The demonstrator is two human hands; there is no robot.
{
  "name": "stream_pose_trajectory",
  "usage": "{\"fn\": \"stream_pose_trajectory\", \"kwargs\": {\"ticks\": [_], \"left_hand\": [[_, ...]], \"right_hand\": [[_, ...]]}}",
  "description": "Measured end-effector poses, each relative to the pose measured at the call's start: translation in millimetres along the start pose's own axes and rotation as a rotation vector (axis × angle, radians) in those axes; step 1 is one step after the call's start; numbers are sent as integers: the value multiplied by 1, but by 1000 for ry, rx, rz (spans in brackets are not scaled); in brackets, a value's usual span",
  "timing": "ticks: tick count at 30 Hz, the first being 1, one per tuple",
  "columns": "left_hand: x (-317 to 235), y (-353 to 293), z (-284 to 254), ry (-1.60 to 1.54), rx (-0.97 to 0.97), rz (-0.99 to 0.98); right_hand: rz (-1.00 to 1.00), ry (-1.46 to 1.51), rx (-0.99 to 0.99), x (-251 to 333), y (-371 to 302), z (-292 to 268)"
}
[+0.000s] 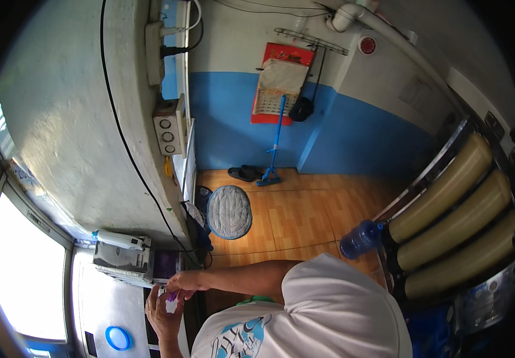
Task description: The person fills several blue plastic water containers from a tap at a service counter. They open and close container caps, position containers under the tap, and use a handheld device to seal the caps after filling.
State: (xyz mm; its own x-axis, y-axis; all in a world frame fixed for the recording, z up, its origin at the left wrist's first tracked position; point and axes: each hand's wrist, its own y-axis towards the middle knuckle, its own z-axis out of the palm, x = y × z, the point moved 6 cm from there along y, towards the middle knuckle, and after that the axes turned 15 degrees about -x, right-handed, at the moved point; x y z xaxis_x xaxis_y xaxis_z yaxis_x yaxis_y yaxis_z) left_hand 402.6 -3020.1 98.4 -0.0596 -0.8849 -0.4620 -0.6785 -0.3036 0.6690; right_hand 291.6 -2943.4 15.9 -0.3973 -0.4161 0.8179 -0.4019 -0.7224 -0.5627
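Observation:
At the lower left, my left hand [163,317] and my right hand [184,281] come together over the edge of the white counter [99,310]. The right fingers pinch a small purple item [172,295], too small to name. My left fingers curl around a small white piece [171,305] just below it; whether the two are one object I cannot tell. Just beyond the hands stand a grey box-shaped appliance [123,256] and a dark purple panel or box [166,264]. A round blue lid [118,338] lies on the counter nearby.
A white tube-shaped bottle [119,240] lies on the appliance. A black cable [127,140] runs down the wall. Behind stand a padded stool [229,212], a blue mop [277,140] and black slippers [244,173]. To the right are a blue water jug [360,240] and three tan cylinders [442,191].

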Motion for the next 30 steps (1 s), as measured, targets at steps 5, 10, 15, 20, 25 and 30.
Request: {"fn": "stream_pose_trajectory", "kwargs": {"ticks": [5,10,15,20,25,30], "left_hand": [[7,-1,-8,-120,52,34],[31,-29,-51,-157,88,-78],[51,-41,-110,-260,26,-86],[105,-78,-134,-471,64,-586],[136,-100,-153,-651,22,-796],[141,-87,-182,-313,89,-631]], "right_hand": [[53,293,5,3,-35,27],[59,250,-46,-10,-35,81],[-81,-16,-192,-11,-27,133],[-217,-25,-346,-16,-19,168],[-388,-26,-430,-7,-26,189],[-563,-170,-501,18,-23,196]]}}
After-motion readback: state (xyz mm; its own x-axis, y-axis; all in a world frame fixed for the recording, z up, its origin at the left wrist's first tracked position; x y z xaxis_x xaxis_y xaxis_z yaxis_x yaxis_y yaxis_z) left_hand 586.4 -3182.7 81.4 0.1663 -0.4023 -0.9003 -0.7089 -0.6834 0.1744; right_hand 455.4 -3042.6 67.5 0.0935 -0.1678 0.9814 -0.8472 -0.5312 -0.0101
